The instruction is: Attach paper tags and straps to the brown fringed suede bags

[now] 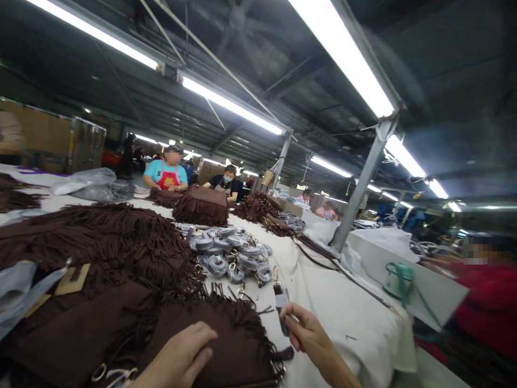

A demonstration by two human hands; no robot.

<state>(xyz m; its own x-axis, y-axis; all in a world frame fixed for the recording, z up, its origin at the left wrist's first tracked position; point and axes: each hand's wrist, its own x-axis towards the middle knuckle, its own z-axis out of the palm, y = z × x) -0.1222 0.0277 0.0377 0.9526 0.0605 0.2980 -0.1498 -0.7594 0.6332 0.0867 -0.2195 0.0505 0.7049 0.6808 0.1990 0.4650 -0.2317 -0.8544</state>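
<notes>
In the head view, we look at the strap (pixel 280 304) — it lies just off the fringed right edge of the brown bag (pixel 232 337), against the pale cloth (pixel 323 302). Its long axis runs away from us, tipped a little to the left at the far end, where a metal clasp (pixel 276 276) points toward the back of the table. Our right hand (pixel 307 333) is the nearer one: thumb and forefinger are narrowed on the strap's near part, reaching it from the right. We cannot tell whether the strap hangs just above the cloth or rests on it.

Our left hand (pixel 181 350) is well apart from the strap, to its left and nearer to us, over the bag's flat face. Its fingers are loosely extended, the thumb set apart, holding nothing we can see — whether they press the bag, we cannot tell.

The strap itself looks dark and slim, with a greyish band of wrapping around its middle and a gold-toned clasp. Beyond it, to the left, sits a heap of coiled, wrapped straps (pixel 218 264).
</notes>
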